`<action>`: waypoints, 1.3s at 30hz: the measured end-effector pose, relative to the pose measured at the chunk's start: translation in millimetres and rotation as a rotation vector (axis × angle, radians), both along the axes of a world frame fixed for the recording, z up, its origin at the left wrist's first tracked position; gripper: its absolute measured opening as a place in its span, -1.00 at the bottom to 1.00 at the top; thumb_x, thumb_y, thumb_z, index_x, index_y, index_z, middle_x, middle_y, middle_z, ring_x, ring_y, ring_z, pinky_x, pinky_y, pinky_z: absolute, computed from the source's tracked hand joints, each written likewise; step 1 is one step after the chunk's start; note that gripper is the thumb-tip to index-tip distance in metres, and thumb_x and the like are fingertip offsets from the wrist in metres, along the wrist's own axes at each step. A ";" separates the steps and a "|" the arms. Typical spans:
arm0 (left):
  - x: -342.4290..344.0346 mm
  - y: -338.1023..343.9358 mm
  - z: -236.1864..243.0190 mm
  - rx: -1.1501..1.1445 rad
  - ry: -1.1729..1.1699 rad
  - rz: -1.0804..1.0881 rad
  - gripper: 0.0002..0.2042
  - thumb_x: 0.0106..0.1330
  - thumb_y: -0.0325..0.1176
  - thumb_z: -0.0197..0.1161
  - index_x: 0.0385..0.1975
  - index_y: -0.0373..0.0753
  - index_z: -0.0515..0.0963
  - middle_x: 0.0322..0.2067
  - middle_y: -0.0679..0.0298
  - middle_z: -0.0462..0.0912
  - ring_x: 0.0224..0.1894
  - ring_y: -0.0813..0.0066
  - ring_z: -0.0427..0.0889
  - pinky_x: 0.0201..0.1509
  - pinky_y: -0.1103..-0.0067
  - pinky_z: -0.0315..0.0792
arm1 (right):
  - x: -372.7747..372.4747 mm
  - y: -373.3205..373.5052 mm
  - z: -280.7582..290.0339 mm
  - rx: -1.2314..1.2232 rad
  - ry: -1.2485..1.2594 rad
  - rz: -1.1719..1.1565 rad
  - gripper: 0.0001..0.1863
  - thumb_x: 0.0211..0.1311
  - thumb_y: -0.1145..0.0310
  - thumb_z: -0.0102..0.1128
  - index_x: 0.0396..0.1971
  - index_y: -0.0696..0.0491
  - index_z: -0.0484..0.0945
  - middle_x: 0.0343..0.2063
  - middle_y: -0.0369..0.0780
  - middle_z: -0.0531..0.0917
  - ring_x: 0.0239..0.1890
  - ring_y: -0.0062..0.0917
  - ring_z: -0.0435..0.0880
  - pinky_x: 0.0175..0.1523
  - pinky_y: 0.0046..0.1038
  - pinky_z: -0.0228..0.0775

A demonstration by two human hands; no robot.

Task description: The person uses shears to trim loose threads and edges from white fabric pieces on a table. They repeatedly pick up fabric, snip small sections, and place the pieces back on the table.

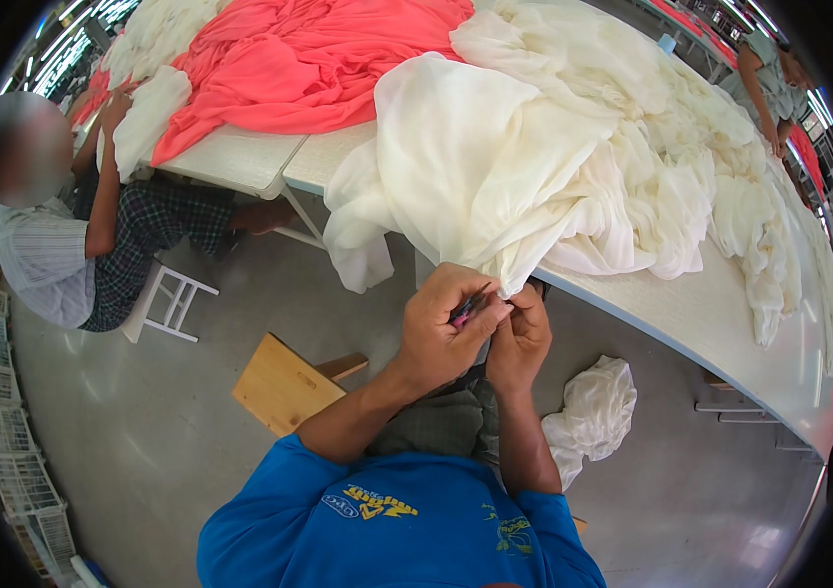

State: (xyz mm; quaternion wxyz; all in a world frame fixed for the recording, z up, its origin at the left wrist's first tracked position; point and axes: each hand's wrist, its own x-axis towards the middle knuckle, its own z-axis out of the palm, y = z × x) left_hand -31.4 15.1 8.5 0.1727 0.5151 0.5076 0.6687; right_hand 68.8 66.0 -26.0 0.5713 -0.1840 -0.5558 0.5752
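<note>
My left hand is closed around a small tool, dark with a pink part. Most of it is hidden by my fingers, so its exact kind cannot be made out. Right beside it, my right hand pinches the gathered lower end of a sheer cream cloth. Both thumbs and fingertips meet at that gathered point. From there the cloth spreads up over the table edge in loose folds.
More cream cloth covers the table; coral-red cloth lies at the far left. A co-worker sits on a white stool at left, handling cream cloth. Near me are a wooden stool and a cream cloth bundle. Another person stands far right.
</note>
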 end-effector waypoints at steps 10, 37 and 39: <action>-4.7 7.4 -7.8 0.088 0.138 0.082 -0.94 0.32 -0.55 0.30 -0.31 -0.35 0.56 -0.31 0.22 0.61 -0.32 0.52 0.57 -0.23 0.63 0.45 | 3.0 0.5 -10.2 0.044 -0.075 -0.029 -0.80 0.39 0.59 0.16 -0.03 0.19 0.49 -0.12 -0.24 0.55 -0.15 -0.63 0.57 -0.04 -0.60 0.43; 2.2 -19.6 -7.0 -0.118 -0.177 -0.128 -0.79 0.31 -0.49 0.36 -0.12 -0.32 0.52 -0.35 0.37 0.52 -0.34 0.72 0.41 -0.26 0.71 0.35 | 6.1 1.3 -6.1 0.054 -0.088 -0.181 -0.80 0.26 0.64 0.29 -0.12 0.22 0.63 -0.20 -0.20 0.60 -0.27 -0.62 0.59 -0.15 -0.61 0.44; 3.0 -22.0 -10.3 -0.120 -0.189 -0.154 -0.69 0.30 -0.46 0.38 -0.02 -0.33 0.49 -0.32 0.37 0.52 -0.30 0.73 0.42 -0.22 0.71 0.36 | 6.1 0.0 -5.2 0.013 -0.062 -0.165 -0.81 0.27 0.64 0.29 -0.12 0.23 0.63 -0.21 -0.21 0.60 -0.27 -0.62 0.59 -0.15 -0.61 0.45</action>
